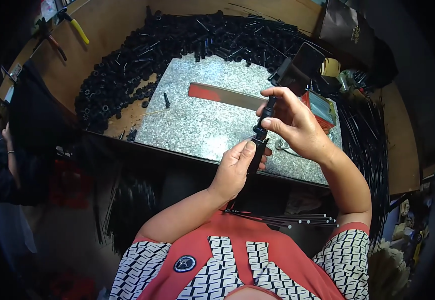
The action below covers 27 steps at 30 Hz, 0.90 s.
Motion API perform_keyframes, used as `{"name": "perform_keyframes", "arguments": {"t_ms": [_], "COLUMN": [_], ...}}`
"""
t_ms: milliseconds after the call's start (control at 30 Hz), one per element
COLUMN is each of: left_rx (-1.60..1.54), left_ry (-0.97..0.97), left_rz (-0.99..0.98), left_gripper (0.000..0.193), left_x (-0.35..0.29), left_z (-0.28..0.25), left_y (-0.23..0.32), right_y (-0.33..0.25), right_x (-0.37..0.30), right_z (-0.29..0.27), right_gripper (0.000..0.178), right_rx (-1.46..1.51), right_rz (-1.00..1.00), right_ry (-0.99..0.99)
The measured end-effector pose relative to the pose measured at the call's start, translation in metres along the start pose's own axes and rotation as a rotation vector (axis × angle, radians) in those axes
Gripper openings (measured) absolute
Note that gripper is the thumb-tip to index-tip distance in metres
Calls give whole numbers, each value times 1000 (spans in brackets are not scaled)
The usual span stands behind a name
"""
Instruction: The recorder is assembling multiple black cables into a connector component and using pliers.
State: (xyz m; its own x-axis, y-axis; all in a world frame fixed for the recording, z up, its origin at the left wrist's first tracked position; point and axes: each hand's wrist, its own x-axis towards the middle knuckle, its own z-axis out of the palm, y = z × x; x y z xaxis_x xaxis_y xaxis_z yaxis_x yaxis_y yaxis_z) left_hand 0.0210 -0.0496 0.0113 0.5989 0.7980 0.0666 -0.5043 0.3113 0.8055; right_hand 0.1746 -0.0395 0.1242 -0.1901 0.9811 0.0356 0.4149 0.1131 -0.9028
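In front of my chest, my left hand [236,167] is closed around a black, slim piece that looks like a folded umbrella frame [257,156]. Thin dark rods with white tips [297,221] lie across my lap below it and may belong to it. My right hand [297,122] pinches a black ribbed tubular part [266,112] at the top of that piece, thumb on one side and fingers on the other. Behind the hands, a flat metal strip with a red end [225,96] lies on the speckled grey stone slab [177,127]. How the two black parts join is hidden by fingers.
A big heap of black plastic parts [127,62] rings the slab's far and left sides. One small black part [166,100] lies alone. At right are a dark phone-like screen [302,65], a red-edged box [320,110] and many thin black rods [360,150]. Pliers [77,27] hang left.
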Motion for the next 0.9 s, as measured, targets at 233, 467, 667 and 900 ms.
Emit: {"name": "perform_keyframes", "arguments": {"t_ms": [233, 467, 667, 900], "left_rx": [16, 12, 40, 123], "left_ry": [-5, -5, 4, 20], "left_rz": [9, 11, 28, 78], "left_gripper": [42, 42, 41, 41], "left_x": [2, 1, 1, 1], "left_z": [-4, -5, -4, 0], "left_y": [1, 1, 1, 1], "right_y": [-1, 0, -3, -11], "right_x": [6, 12, 10, 11], "right_z": [0, 7, 14, 12], "right_gripper": [44, 42, 37, 37], "right_rx": [-62, -212, -319, -469], "right_rz": [71, 19, -55, -89], "right_ry": [17, 19, 105, 53]}}
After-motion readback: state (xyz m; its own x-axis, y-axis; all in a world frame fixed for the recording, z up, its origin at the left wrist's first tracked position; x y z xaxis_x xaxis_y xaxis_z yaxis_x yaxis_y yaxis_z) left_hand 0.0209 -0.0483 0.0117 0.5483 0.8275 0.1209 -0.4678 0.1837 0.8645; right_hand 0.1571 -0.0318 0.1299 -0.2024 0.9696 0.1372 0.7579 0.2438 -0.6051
